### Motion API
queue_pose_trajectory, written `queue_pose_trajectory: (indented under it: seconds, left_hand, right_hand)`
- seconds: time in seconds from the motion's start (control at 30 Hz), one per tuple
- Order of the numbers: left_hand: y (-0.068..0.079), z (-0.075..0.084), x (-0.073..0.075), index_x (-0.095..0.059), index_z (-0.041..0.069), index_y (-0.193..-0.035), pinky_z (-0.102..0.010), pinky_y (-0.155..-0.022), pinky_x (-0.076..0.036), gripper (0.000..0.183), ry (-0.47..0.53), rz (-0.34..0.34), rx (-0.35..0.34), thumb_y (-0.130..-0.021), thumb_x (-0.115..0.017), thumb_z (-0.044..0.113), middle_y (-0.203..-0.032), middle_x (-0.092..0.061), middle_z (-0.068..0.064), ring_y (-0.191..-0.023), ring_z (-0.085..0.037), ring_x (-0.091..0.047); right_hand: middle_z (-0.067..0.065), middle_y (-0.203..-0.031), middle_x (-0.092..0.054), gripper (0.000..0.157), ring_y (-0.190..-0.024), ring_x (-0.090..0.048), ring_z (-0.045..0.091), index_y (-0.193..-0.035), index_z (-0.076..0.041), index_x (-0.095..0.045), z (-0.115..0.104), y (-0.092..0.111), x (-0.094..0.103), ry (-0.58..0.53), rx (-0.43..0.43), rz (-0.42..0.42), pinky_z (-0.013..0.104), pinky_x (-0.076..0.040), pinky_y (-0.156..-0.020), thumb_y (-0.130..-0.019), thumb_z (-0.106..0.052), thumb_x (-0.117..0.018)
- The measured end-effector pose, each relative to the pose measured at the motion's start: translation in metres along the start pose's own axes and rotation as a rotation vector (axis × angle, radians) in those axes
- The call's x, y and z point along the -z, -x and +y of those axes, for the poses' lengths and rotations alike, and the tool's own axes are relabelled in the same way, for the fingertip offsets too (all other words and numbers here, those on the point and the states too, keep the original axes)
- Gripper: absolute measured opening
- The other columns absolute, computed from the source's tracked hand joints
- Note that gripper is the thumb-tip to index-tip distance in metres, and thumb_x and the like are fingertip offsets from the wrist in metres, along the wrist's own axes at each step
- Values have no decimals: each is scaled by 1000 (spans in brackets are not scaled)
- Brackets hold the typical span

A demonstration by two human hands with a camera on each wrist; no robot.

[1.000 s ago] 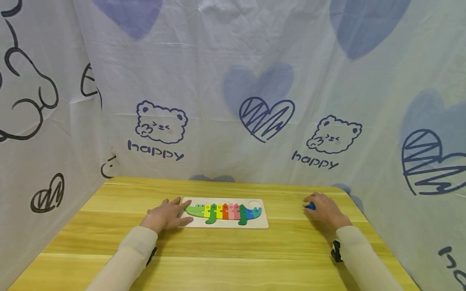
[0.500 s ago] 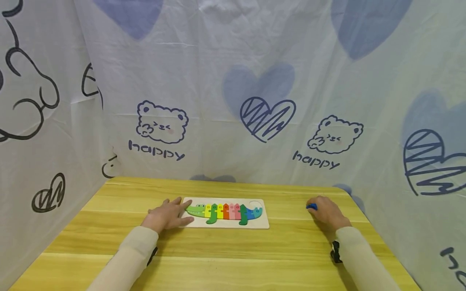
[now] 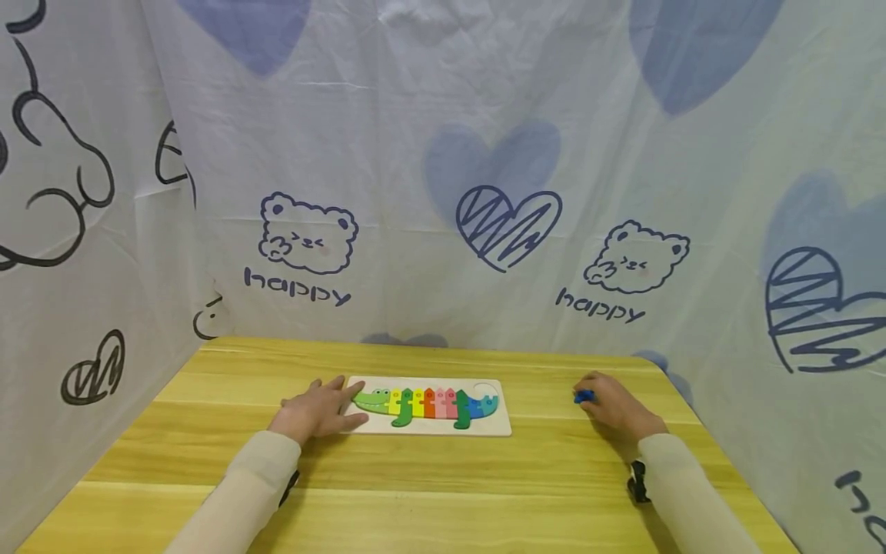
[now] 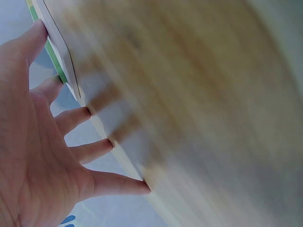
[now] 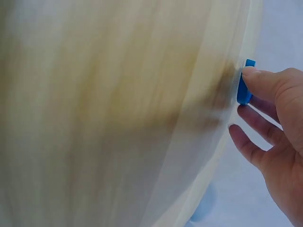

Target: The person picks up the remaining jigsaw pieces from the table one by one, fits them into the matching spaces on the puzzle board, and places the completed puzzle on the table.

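A crocodile puzzle [image 3: 432, 403] of several coloured pieces lies in a pale board [image 3: 429, 428] on the table. At the tail end, a curled outline of bare board [image 3: 487, 387] shows. My left hand [image 3: 314, 408] spreads its fingers at the board's left end. In the left wrist view, its thumb and index finger touch the board's edge while the other fingertips rest on the table. To the right of the board, my right hand [image 3: 614, 402] pinches a small blue puzzle piece [image 3: 584, 395] by the table surface. The right wrist view shows the thumb over this blue piece [image 5: 244, 87].
The yellow wood-grain table [image 3: 415, 500] reaches back to a white cloth [image 3: 408, 308] printed with hearts and bears. More printed cloth hangs along the left and right sides. Between the board and my right hand lies a stretch of tabletop.
My right hand and the blue puzzle piece have shifted slightly left, and more of the piece shows past the fingertips. The left hand and the board have stayed in place.
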State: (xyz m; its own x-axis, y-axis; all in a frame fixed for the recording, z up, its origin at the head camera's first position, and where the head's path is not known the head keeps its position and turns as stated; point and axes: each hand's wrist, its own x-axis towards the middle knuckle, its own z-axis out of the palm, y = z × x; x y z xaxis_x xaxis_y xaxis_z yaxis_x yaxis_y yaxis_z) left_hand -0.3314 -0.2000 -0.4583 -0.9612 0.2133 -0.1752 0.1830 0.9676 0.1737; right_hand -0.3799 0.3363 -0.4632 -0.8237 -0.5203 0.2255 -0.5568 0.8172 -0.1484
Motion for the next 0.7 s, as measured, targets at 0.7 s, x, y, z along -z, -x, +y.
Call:
queue_pose_trajectory:
  seconds: [0.7]
  left_hand:
    - [0,1,1,-29,32,-149,-89,-80,-22,76,3,4,-7,-86,-46,70,-157,-26,-15,-137,-56,-23]
  right_hand:
    - [17,-113,-65,29,-103,-61,30,-111,1,-69,-49,-39,5,31,146,1,47,-52,-91,-82,0,-71]
